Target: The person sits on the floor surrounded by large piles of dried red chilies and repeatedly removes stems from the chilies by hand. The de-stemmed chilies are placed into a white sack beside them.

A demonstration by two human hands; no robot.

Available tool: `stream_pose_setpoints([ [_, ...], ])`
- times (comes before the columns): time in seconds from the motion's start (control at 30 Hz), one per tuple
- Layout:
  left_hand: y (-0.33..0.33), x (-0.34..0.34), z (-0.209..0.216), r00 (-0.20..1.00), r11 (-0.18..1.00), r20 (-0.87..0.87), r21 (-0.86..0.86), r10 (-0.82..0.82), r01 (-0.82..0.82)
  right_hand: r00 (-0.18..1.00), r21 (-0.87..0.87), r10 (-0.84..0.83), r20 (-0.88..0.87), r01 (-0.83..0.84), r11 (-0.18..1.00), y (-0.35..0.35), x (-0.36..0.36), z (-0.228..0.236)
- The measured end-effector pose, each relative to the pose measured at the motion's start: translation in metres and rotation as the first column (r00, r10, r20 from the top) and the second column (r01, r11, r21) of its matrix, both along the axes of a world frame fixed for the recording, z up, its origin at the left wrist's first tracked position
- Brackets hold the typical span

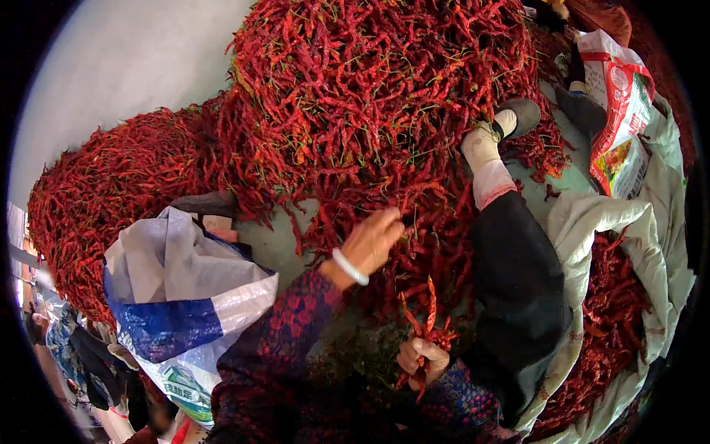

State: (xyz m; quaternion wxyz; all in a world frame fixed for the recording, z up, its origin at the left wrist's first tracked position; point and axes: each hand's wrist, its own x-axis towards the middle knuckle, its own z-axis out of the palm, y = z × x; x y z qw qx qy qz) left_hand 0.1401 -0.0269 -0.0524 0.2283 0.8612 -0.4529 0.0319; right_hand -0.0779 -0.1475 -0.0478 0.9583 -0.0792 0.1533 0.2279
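My right hand is closed around a small bunch of dried red chili peppers, whose tips stick up above my fingers. My left hand, with a white bangle at the wrist, is over the loose chilies in front of me. Its fingers point to the right and are smeared by motion, so whether they grip anything is unclear. A large heap of red chilies rises just beyond, some with green stems. Between my arms lie dark green stems and scraps.
A white and blue woven sack stands at my left. On the right, a pale open sack holds more chilies, beside my bent leg. Farther right lies a red and white printed bag. Another chili heap spreads left.
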Motion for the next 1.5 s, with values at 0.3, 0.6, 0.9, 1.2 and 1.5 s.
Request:
stream_pose_setpoints([
  [0.3,0.022,-0.053,0.063,0.922,0.959,-0.285,0.024,-0.263,0.281,0.999,-0.040,0.040,0.015,-0.040,0.998,0.001,0.003,0.003],
  [0.6,0.004,0.088,0.026,0.604,0.746,-0.612,-0.034,0.511,-0.665,0.958,-0.100,0.286,-0.010,-0.286,0.953,-0.002,0.008,0.016],
  [0.9,-0.030,0.112,-0.021,0.669,0.795,-0.430,0.327,0.606,-0.510,0.988,0.053,0.118,-0.096,-0.114,0.992,0.011,-0.010,-0.007],
  [1.2,0.019,0.042,0.018,0.479,0.741,-0.877,-0.290,0.049,-0.606,0.963,0.038,0.265,-0.053,-0.263,0.964,-0.003,-0.019,-0.045],
  [1.5,0.053,-0.058,0.061,0.574,0.459,-0.750,-0.659,-0.329,-0.597,0.942,-0.290,-0.325,-0.080,0.290,0.912,0.006,0.022,0.014],
])
